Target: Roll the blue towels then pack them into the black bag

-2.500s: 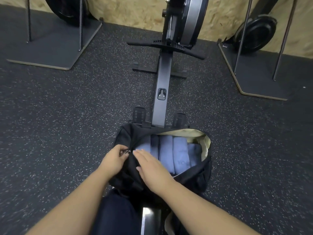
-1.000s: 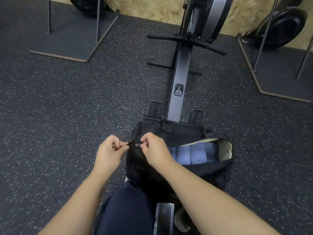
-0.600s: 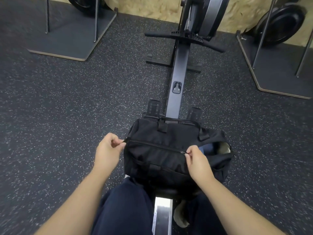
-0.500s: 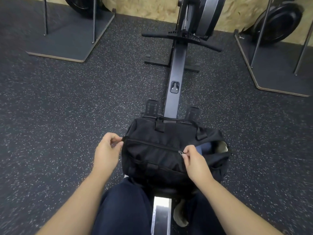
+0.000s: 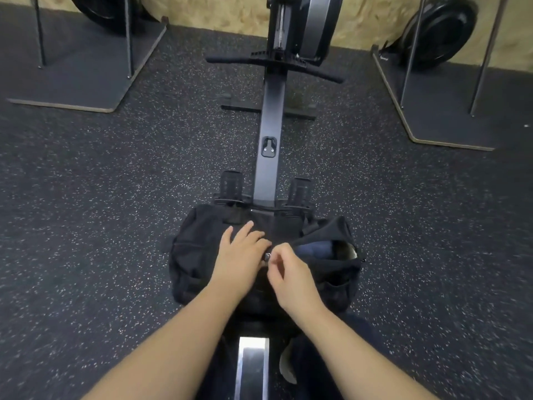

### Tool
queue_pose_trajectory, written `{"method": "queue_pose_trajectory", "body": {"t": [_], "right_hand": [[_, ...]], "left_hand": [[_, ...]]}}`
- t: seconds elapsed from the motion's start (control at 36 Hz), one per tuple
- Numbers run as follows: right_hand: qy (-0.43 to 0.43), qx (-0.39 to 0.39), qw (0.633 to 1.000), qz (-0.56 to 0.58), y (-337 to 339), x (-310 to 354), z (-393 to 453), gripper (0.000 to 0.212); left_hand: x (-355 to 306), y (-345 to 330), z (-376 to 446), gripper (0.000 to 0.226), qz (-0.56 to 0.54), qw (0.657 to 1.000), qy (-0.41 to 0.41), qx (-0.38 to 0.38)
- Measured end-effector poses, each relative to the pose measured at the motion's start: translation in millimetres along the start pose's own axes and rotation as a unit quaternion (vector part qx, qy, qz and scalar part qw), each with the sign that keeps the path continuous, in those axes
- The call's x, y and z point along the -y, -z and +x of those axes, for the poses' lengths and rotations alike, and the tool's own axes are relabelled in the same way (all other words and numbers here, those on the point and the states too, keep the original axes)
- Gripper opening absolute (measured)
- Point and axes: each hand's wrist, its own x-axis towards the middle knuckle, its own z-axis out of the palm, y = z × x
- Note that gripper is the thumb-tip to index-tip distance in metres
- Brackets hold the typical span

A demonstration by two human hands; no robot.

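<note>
The black bag (image 5: 199, 255) lies across the rowing machine's rail in front of me, zipped along most of its top. A gap stays open at its right end, where a rolled blue towel (image 5: 314, 249) and pale lining show. My left hand (image 5: 242, 252) lies flat on the bag's top with fingers spread, pressing the fabric. Just right of it, my right hand (image 5: 288, 272) pinches the metal zipper pull (image 5: 267, 256) near the bag's middle. The other towels are hidden inside.
The rowing machine's rail (image 5: 269, 157) runs forward to its flywheel (image 5: 305, 24), with two footrests (image 5: 230, 183) just beyond the bag. Flat platforms with upright poles stand at the far left (image 5: 86, 70) and far right (image 5: 438, 105). Speckled rubber floor lies all around.
My left hand let go of the bag's left end and moved onto its top. My right hand still pinches the zipper pull, which sits close beside the left hand now.
</note>
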Motion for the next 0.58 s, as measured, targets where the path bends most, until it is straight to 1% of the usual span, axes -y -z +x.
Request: {"method": "queue_pose_trajectory", "body": {"t": [0.11,0.17,0.19,0.25,0.31,0.36,0.39,0.44,0.5,0.53,0.58], "right_hand": [[0.017,0.031,0.997,-0.066,13.2,-5.9,0.6,0.018],[0.007,0.019,0.995,-0.096,26.8,-14.4,5.7,0.020],[-0.011,0.007,0.994,-0.104,35.0,-19.5,7.8,0.019],[-0.052,-0.024,0.992,-0.109,51.1,-32.6,8.1,0.015],[-0.075,-0.046,0.989,-0.117,66.0,-45.7,4.8,0.013],[-0.078,-0.065,0.985,-0.140,80.5,-58.8,1.0,0.014],[-0.076,-0.076,0.982,-0.153,88.4,-65.1,-0.7,0.015],[-0.089,-0.094,0.976,-0.177,105.1,-77.6,-4.5,0.014],[-0.113,-0.105,0.968,-0.197,119.1,-90.6,-8.2,0.013],[-0.122,-0.109,0.963,-0.213,122.6,-92.5,-9.1,0.013],[-0.133,-0.107,0.956,-0.238,122.1,-95.8,-6.8,0.015]], "left_hand": [[4.8,-0.3,7.2,0.018,0.002,0.998,-0.031,-0.046],[10.4,1.3,8.4,0.021,-0.007,0.996,-0.041,-0.085],[12.8,1.3,9.2,0.021,-0.011,0.994,-0.041,-0.101],[15.5,2.2,9.9,0.020,-0.028,0.993,-0.036,-0.110],[18.4,-1.5,13.0,0.024,-0.037,0.993,-0.036,-0.106],[21.4,-5.4,15.4,0.028,-0.046,0.994,-0.030,-0.092],[24.4,-9.1,16.0,0.029,-0.060,0.993,-0.027,-0.094],[28.3,-13.2,15.1,0.024,-0.097,0.991,0.007,-0.088],[24.4,-10.7,15.1,0.017,-0.100,0.992,0.043,-0.067],[20.7,-7.0,14.5,0.018,-0.089,0.993,0.056,-0.044],[18.8,-6.7,11.7,0.027,-0.062,0.996,0.063,0.006]]}}
